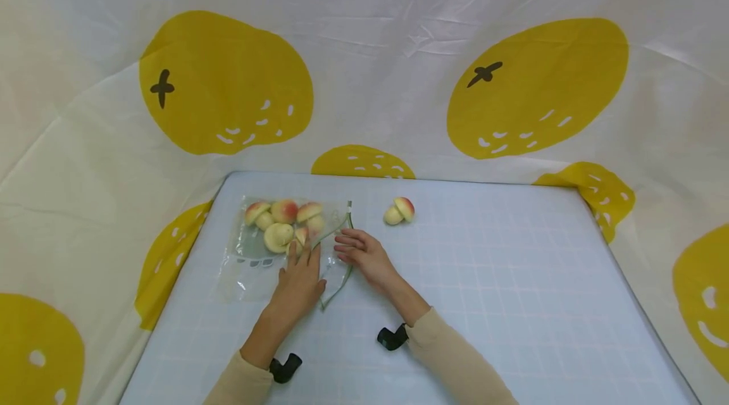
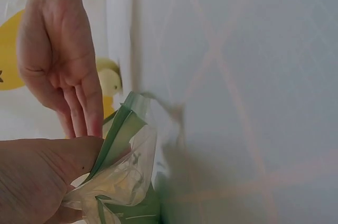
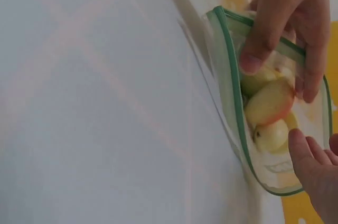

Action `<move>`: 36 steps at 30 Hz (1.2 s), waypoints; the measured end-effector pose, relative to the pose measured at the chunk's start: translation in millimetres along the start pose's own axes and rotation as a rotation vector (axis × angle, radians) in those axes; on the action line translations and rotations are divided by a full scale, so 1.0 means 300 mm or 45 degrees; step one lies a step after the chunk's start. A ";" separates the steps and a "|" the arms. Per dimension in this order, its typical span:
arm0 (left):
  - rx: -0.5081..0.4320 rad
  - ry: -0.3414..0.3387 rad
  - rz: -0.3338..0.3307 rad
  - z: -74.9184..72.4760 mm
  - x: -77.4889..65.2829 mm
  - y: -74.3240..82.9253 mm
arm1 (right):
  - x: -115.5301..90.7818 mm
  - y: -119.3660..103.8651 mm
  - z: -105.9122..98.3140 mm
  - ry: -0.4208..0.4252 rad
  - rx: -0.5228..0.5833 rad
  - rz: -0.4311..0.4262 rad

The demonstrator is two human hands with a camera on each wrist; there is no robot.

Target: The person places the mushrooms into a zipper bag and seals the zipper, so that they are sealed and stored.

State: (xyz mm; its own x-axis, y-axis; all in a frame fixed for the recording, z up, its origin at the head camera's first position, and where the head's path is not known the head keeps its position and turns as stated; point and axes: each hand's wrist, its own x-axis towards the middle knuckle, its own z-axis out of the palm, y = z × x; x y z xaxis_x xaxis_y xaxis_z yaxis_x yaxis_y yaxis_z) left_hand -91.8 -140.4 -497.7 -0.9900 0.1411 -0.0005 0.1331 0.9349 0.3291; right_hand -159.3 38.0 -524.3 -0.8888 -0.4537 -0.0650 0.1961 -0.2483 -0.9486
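- Showing both hands above a pale checked surface, the head view places a clear zip bag with a green-edged mouth to the left of centre, lying flat.
- Within the bag in this view: several toy mushrooms, cream with some red-tinged caps, grouped toward its far side.
- Left hand: extended over the bag, its fingertips near the closest mushroom. Right hand: beside the green-edged mouth, fingers together and slightly bent.
- Single mushroom: on the surface outside the bag, beyond the right hand. Black devices sit at both wrists; a white cloth with yellow fruit prints hangs behind.
- Left wrist view: the left hand's thumb passes behind the green strip of the mouth; whether its fingers press the plastic cannot be told. The right hand, nearly straight, holds nothing.
- Right wrist view: the mouth gapes, mushrooms visible inside. The left hand's thumb and fingers are apart over the opening; the right hand's extended fingers lie at the opposite edge.
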 end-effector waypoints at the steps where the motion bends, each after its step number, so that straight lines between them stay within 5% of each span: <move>1: 0.002 0.000 0.001 -0.002 -0.001 0.000 | -0.005 -0.006 -0.006 -0.005 -0.011 -0.006; 36: -0.032 0.001 0.007 -0.004 0.000 -0.006 | -0.157 -0.208 -0.174 0.124 -0.454 -0.294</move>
State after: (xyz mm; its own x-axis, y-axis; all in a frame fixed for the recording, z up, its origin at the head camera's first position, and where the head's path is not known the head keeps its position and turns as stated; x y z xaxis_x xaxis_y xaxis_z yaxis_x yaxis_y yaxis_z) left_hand -92.1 -142.3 -497.1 -0.9892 0.1463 0.0023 0.1377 0.9257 0.3524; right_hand -151.2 119.6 -478.3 -0.9309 -0.3337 0.1484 -0.1523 -0.0146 -0.9882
